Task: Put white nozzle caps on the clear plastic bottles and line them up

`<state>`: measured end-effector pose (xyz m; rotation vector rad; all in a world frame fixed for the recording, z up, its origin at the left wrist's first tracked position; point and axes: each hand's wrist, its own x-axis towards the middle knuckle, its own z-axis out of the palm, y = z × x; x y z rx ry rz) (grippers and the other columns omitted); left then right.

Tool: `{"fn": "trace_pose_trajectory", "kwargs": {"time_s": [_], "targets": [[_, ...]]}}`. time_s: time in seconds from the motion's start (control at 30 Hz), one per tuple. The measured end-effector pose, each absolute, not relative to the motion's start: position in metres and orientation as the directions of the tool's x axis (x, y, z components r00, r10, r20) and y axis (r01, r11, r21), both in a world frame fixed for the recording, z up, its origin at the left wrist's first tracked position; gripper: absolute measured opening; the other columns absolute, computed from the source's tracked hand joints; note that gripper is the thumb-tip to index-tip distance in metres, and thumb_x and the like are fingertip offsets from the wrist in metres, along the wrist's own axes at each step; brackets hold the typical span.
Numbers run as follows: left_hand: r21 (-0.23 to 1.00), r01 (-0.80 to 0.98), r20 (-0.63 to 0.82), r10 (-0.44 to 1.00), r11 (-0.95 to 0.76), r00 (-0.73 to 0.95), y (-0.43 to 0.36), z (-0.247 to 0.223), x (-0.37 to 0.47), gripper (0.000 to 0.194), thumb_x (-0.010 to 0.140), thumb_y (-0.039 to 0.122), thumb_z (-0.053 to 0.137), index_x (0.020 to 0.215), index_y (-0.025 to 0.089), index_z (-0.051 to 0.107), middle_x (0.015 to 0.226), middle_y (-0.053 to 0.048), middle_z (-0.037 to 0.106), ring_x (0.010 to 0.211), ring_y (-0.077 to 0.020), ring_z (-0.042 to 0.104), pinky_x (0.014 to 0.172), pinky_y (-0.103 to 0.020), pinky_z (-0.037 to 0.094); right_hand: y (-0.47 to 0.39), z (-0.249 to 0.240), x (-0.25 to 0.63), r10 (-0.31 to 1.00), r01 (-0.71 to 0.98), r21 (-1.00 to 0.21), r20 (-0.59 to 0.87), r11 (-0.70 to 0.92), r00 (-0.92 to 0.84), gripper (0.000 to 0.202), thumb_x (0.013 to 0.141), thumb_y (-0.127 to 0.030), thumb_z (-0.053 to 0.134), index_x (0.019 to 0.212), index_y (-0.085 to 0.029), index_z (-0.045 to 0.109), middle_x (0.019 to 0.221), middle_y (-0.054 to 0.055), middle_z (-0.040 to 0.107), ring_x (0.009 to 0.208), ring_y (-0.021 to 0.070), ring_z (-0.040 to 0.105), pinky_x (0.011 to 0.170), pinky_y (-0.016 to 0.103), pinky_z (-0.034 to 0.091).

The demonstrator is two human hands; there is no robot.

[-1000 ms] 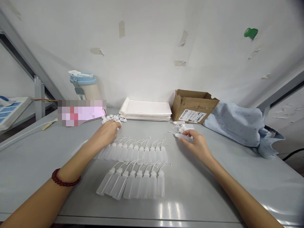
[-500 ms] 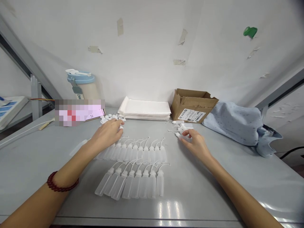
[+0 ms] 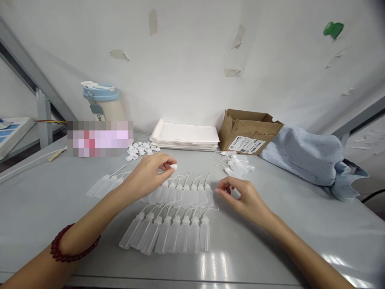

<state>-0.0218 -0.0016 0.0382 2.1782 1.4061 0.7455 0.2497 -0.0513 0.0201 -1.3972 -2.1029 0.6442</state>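
Between the thumb and fingers of my left hand is a small white cap, held above the back row of bottles. My right hand is curled around a translucent plastic bottle, mostly hidden by the fingers. A front row of small clear bottles with thin white straps lies flat on the table. Behind it runs a second row of bottles, partly covered by my left forearm. Loose white caps form a heap beyond my left hand. More loose bottles are piled beyond my right hand.
White padded envelopes are stacked against the wall. Right of them stand an open cardboard box and a pale blue cloth. A blue-lidded tumbler stands at the back left, behind a blurred pink object.
My left hand has moved right and nearer from the cap heap, now with a cap. My right hand has drawn back from the bottle pile toward me and slightly left.
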Motion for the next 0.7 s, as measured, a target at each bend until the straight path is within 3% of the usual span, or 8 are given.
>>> {"fn": "trace_pose_trajectory", "kwargs": {"time_s": [0.13,0.33,0.53,0.7], "targets": [[0.679,0.622,0.187,0.911,-0.391,0.369,-0.008,0.039,-0.016,0.021,0.083,0.033,0.054,0.092,0.019,0.065,0.100,-0.004,0.068,0.085,-0.0174,0.065,0.080,-0.034,0.055,-0.055,0.015,0.245,0.888,0.636,-0.639,0.180,0.433,-0.423,0.007,0.086,-0.024,0.056,0.091,-0.020,0.058,0.084,0.005,0.061,0.075,0.0172,0.055,0.066,0.030,0.046],[0.712,0.581,0.171,0.901,-0.393,0.400,-0.013,0.038,-0.011,0.016,0.082,0.028,0.056,0.091,0.019,0.065,0.099,-0.003,0.069,0.086,-0.0172,0.066,0.080,-0.034,0.057,-0.055,0.015,0.247,0.874,0.637,-0.638,0.123,0.433,-0.471,0.041,0.083,-0.038,0.064,0.118,-0.022,0.050,0.113,0.010,0.055,0.100,0.0238,0.054,0.083,0.038,0.047],[0.736,0.567,0.143,0.903,-0.371,0.405,-0.015,0.041,-0.008,0.015,0.082,0.028,0.056,0.090,0.019,0.064,0.097,-0.002,0.068,0.084,-0.0169,0.067,0.079,-0.032,0.056,-0.050,0.013,0.249,0.858,0.658,-0.644,-0.003,0.392,-0.514,0.068,0.076,-0.046,0.070,0.132,-0.020,0.042,0.126,0.013,0.046,0.115,0.0273,0.047,0.097,0.042,0.042],[0.735,0.592,0.088,0.912,-0.331,0.401,-0.017,0.044,-0.008,0.017,0.082,0.031,0.055,0.092,0.019,0.064,0.100,-0.002,0.067,0.086,-0.0181,0.067,0.077,-0.031,0.055,-0.048,0.009,0.249,0.845,0.647,-0.647,-0.008,0.404,-0.535,0.059,0.079,-0.043,0.068,0.128,-0.020,0.046,0.125,0.012,0.046,0.116,0.0252,0.047,0.099,0.040,0.041]]}}
